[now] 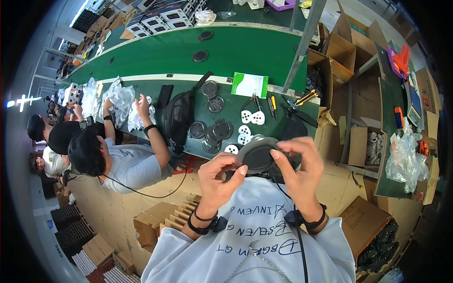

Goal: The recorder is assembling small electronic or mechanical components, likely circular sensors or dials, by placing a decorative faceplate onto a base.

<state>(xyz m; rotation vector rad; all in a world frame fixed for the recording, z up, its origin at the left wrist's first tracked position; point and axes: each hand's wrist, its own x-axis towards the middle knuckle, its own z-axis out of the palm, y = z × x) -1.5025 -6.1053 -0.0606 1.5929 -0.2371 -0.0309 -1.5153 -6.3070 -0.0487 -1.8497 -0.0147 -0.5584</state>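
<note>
My left hand (218,178) and my right hand (298,167) both grip a round dark grey disc part (257,155) held up close in front of my chest. The left thumb presses its lower left rim, and the right fingers curl over its upper right rim. Beyond it, on the dark green workbench (188,89), lie several more black round discs (213,130) and small white plastic pieces (252,117) with holes.
A black bag (178,115) lies on the bench beside a co-worker in a grey shirt (130,165) handling clear plastic bags (121,96). Pliers and yellow-handled tools (273,103) lie right of centre. Open cardboard boxes (342,52) stand at the right, flat cartons (160,217) on the floor.
</note>
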